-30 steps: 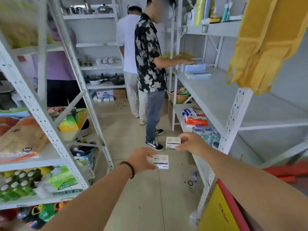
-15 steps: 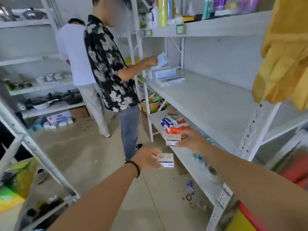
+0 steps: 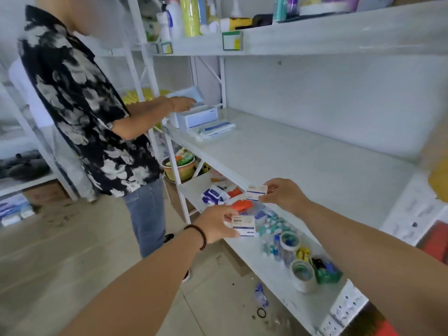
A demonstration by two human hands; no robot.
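My left hand pinches a small white box with blue print in front of the lower shelf. My right hand holds a second small white box a little higher, just off the front edge of the wide middle shelf. The two boxes are apart. A dark bead bracelet sits on my left wrist.
A person in a black-and-white patterned shirt stands at left, a hand over a white box at the shelf's far end. The lower shelf holds packets, small bottles and tape rolls. Bottles line the top shelf.
The view has swung right and closer to the shelves. Both hands keep their boxes; my right hand has risen toward the middle shelf's front edge.
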